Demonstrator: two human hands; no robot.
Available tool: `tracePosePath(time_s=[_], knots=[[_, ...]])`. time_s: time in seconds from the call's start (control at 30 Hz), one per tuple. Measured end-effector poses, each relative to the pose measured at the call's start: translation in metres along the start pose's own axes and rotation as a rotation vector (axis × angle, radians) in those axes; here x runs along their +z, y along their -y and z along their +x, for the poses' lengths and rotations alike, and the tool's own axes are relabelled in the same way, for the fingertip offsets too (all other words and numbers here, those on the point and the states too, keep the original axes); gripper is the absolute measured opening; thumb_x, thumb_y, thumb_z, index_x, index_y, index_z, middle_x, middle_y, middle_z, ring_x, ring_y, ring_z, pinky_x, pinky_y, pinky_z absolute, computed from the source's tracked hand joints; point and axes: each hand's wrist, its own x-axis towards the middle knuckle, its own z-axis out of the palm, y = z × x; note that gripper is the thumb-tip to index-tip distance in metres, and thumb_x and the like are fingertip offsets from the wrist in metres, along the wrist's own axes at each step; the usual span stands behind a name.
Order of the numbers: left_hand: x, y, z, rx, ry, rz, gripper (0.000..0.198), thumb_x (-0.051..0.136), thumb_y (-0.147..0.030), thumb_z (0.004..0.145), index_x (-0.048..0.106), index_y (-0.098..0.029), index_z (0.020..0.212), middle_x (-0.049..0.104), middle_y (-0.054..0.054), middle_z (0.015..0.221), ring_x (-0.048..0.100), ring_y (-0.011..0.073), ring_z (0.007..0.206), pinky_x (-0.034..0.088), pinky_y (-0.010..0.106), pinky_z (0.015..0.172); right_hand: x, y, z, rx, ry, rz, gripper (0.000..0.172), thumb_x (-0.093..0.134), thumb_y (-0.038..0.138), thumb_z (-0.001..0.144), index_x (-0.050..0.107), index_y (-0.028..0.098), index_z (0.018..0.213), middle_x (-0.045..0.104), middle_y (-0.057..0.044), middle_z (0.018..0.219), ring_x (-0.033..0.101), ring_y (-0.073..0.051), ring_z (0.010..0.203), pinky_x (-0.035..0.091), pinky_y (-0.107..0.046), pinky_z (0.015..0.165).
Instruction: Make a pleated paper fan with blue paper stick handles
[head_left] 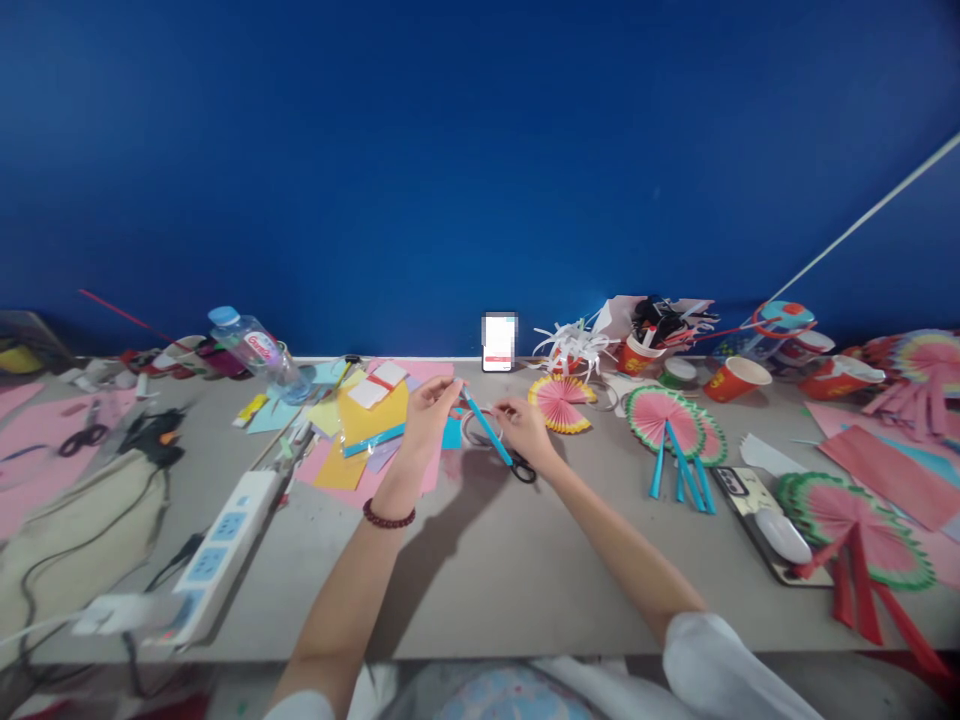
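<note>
My left hand (431,410) is pinched on the upper end of a blue paper stick (486,428) that slants down to the right. My right hand (525,432) is closed on the same stick lower down, beside black scissors (523,467) and a roll of clear tape (480,428) lying on the grey table (480,560). A dark bead bracelet (388,517) circles my left wrist. Under and left of my left hand lie coloured paper sheets (360,430).
A phone (499,342) leans on the blue wall. Paper fans (667,425) with blue sticks lie to the right, red cups (735,378) behind them. A power strip (225,545), cables, a glue gun (154,440) and a water bottle (259,350) sit left.
</note>
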Motion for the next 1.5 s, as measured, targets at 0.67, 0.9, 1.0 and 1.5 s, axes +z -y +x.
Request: tracePosePath(time_s=[0.67,0.9,1.0,1.5], knots=[[0.017,0.004,-0.010,-0.014,0.030,-0.063,0.030,0.068,-0.043,0.070,0.067,-0.015,0.079,0.067,0.003,0.068,0.065,0.0150,0.061,0.052,0.023,0.055,-0.029,0.051,-0.012,-0.058,-0.026,0.211,0.019,0.059,0.035,0.079,0.062,0.018,0.070,0.061,-0.003,0.073,0.054,-0.014,0.067,0.043,-0.026,0.062],[0.018,0.004,-0.012,0.004,0.044,-0.034,0.030,0.068,-0.045,0.070,0.067,-0.016,0.079,0.068,0.004,0.070,0.066,0.0164,0.062,0.052,0.024,0.053,-0.030,0.048,-0.012,-0.022,-0.018,0.233,0.021,0.060,0.036,0.077,0.062,0.018,0.068,0.062,-0.003,0.071,0.054,-0.014,0.064,0.044,-0.026,0.061],[0.018,0.001,-0.014,0.019,0.056,-0.010,0.029,0.067,-0.044,0.071,0.067,-0.016,0.080,0.068,0.004,0.071,0.066,0.0162,0.064,0.052,0.023,0.054,-0.029,0.046,-0.011,-0.014,0.001,0.253,0.021,0.060,0.036,0.077,0.061,0.018,0.067,0.062,-0.003,0.070,0.053,-0.013,0.062,0.043,-0.026,0.059],[0.019,-0.001,-0.017,0.028,0.073,-0.024,0.031,0.067,-0.044,0.072,0.069,-0.016,0.083,0.068,0.004,0.073,0.066,0.0160,0.065,0.052,0.023,0.056,-0.029,0.049,-0.012,0.025,0.000,0.270,0.020,0.060,0.035,0.076,0.061,0.018,0.066,0.062,-0.002,0.069,0.053,-0.013,0.060,0.042,-0.025,0.058]])
